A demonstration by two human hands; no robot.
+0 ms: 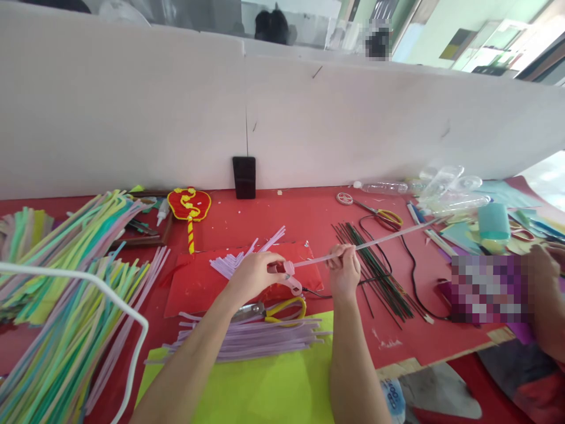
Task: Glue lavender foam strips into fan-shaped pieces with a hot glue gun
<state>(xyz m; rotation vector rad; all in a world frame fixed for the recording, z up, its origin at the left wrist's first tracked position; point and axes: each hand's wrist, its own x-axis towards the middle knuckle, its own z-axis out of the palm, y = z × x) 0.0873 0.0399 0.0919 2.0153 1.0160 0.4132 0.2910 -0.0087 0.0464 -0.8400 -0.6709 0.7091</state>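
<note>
My left hand (pixel 256 274) is closed around a pink hot glue gun (pixel 291 282), most of it hidden by the fingers. A long translucent glue stick (pixel 384 238) runs from the gun's rear end up to the right. My right hand (pixel 344 271) pinches that stick a short way from the gun. Below my left hand lie scissors (pixel 282 310) with yellow handles, beside a bundle of lilac pipe cleaners (pixel 273 341) on a yellow-green sheet (pixel 265 388). Short lilac pieces (pixel 227 265) form a V pattern on a red board (pixel 185 288).
Multicoloured pipe cleaners (pixel 75 330) fill the left, behind a white bent tube (pixel 106 288). Dark green stems (pixel 384 282) and a black cord (pixel 415 277) lie right. A phone (pixel 244 178) leans on the white partition (pixel 154 118). Another person's hand (pixel 547 294) is at far right.
</note>
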